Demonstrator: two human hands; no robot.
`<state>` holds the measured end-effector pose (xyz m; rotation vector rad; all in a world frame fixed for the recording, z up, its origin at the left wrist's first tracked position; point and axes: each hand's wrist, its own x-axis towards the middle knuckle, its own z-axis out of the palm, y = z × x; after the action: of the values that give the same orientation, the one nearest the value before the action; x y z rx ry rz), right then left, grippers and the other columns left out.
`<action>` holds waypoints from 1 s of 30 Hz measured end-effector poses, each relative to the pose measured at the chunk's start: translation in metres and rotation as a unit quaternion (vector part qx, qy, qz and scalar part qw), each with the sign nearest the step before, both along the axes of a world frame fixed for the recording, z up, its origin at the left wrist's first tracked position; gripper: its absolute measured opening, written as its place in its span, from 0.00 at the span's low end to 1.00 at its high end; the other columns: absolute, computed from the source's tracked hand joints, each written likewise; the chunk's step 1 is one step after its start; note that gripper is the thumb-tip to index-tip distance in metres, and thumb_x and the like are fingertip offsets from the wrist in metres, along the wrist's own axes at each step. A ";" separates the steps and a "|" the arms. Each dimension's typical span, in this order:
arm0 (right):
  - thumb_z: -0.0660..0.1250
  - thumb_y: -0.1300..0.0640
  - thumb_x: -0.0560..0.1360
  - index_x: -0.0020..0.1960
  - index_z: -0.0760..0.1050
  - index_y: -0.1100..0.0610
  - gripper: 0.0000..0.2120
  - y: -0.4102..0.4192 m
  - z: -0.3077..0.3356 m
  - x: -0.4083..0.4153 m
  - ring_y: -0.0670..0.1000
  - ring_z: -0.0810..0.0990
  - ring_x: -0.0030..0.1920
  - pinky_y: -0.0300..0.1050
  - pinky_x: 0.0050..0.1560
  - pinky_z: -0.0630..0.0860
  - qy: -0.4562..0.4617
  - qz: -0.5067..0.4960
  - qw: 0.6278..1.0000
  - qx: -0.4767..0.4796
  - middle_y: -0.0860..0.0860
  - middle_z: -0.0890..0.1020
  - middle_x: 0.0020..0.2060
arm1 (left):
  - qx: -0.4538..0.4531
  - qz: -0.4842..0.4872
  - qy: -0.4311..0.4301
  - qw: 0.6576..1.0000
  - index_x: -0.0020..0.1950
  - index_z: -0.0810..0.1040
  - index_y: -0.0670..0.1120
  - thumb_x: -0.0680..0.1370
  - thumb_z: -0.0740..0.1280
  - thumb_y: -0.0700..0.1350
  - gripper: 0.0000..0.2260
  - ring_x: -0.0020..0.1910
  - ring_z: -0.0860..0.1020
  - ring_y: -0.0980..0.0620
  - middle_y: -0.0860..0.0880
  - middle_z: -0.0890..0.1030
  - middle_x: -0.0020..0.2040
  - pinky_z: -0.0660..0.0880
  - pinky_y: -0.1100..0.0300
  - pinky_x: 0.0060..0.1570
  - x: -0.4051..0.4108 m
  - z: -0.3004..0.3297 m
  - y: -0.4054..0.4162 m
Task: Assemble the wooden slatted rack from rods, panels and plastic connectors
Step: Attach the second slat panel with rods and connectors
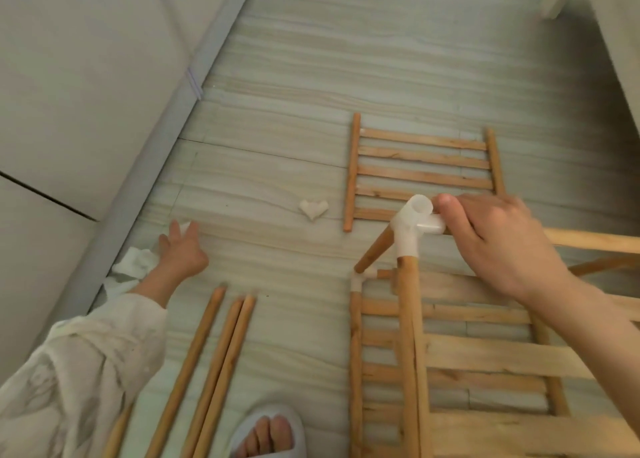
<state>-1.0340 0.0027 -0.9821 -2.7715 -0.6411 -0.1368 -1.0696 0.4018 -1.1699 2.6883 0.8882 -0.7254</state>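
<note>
Wooden parts lie spread over the pale striped floor. Three loose rods rest side by side near the lower left, running away from a slippered foot. One slatted panel lies flat on its own farther out, with five slats showing between its two side rails. Nearer, the partly built rack shows two more slatted panels, one above the other, joined at the corners by rods.

Three white plastic connectors are in view: one loose connector lies on the floor just left of the flat panel, a lower connector sits on the rack's near corner, and a top connector caps an upright rod, with a second rod slanting down from it.

A crumpled white cloth or paper lies by the wall at left.

The right hand has its fingers curled beside the top connector, the thumb tip touching it. The left hand, in a loose white sleeve, reaches out low over the floor with fingers spread and relaxed, touching the cloth's edge and gripping nothing.
</note>
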 end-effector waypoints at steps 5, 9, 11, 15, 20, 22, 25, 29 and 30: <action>0.49 0.49 0.80 0.30 0.64 0.46 0.20 0.011 0.014 -0.001 0.54 0.69 0.34 0.45 0.41 0.59 0.103 -0.040 0.994 0.005 0.43 0.68 0.27 | 0.022 -0.058 -0.056 0.996 0.70 0.64 0.40 0.77 0.58 0.32 0.21 0.59 0.68 0.35 0.39 0.62 0.67 0.67 0.48 0.59 -0.002 -0.006 -0.021; 0.46 0.47 0.80 0.40 0.75 0.54 0.22 0.010 0.015 0.000 0.53 0.71 0.35 0.45 0.42 0.61 0.119 -0.022 0.993 -0.017 0.46 0.74 0.30 | -0.077 -0.092 -0.116 0.986 0.65 0.73 0.39 0.76 0.63 0.33 0.17 0.58 0.73 0.39 0.40 0.69 0.63 0.68 0.53 0.59 0.001 0.008 -0.053; 0.47 0.47 0.80 0.45 0.77 0.57 0.23 0.007 0.014 -0.001 0.55 0.75 0.38 0.47 0.44 0.65 0.117 -0.021 0.993 -0.005 0.51 0.78 0.34 | -0.126 -0.110 -0.168 0.971 0.62 0.75 0.38 0.75 0.63 0.33 0.16 0.58 0.74 0.41 0.41 0.71 0.61 0.67 0.59 0.57 0.007 0.027 -0.075; 0.53 0.50 0.80 0.43 0.76 0.54 0.16 -0.003 0.020 -0.007 0.50 0.74 0.39 0.47 0.47 0.69 0.122 0.000 0.992 0.028 0.47 0.77 0.36 | -0.199 -0.115 -0.293 0.928 0.58 0.76 0.37 0.72 0.65 0.31 0.15 0.57 0.73 0.44 0.40 0.73 0.59 0.62 0.70 0.50 0.028 0.091 -0.128; 0.58 0.51 0.80 0.60 0.77 0.53 0.14 -0.038 0.034 -0.017 0.53 0.78 0.53 0.50 0.57 0.72 0.099 0.016 0.994 0.039 0.50 0.81 0.52 | -0.272 -0.130 -0.453 0.839 0.53 0.77 0.43 0.71 0.65 0.31 0.13 0.48 0.73 0.53 0.45 0.75 0.54 0.66 0.69 0.48 0.060 0.200 -0.200; 0.59 0.54 0.80 0.61 0.77 0.56 0.14 -0.056 0.041 -0.020 0.55 0.77 0.57 0.51 0.58 0.72 0.080 -0.008 0.993 0.087 0.53 0.81 0.54 | -0.326 -0.169 -0.461 0.808 0.53 0.75 0.49 0.72 0.65 0.34 0.14 0.45 0.73 0.56 0.50 0.76 0.54 0.68 0.69 0.45 0.066 0.240 -0.232; 0.61 0.57 0.79 0.57 0.79 0.58 0.12 -0.087 0.051 -0.018 0.57 0.79 0.54 0.49 0.55 0.73 0.028 -0.089 0.984 0.149 0.54 0.82 0.52 | -0.367 -0.269 -0.421 0.785 0.57 0.74 0.50 0.68 0.62 0.41 0.17 0.47 0.75 0.58 0.52 0.76 0.56 0.71 0.67 0.49 0.064 0.276 -0.286; 0.61 0.58 0.78 0.54 0.80 0.59 0.10 -0.140 0.057 -0.011 0.59 0.80 0.50 0.50 0.52 0.74 -0.010 -0.253 0.945 0.207 0.57 0.83 0.49 | -0.392 -0.308 -0.365 0.787 0.57 0.76 0.49 0.72 0.65 0.33 0.17 0.47 0.77 0.49 0.46 0.76 0.57 0.75 0.57 0.52 0.069 0.278 -0.357; 0.60 0.58 0.79 0.55 0.80 0.59 0.11 -0.154 0.056 -0.010 0.58 0.79 0.50 0.50 0.52 0.74 -0.002 -0.288 0.932 0.221 0.56 0.83 0.49 | -0.415 -0.287 -0.346 0.791 0.57 0.76 0.48 0.73 0.65 0.31 0.17 0.44 0.77 0.50 0.43 0.77 0.56 0.76 0.59 0.49 0.071 0.276 -0.374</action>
<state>-1.0442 -0.1516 -0.9261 -2.4229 0.2076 -0.3598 -0.9985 0.0278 -0.8939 2.0553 -0.3967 -0.0851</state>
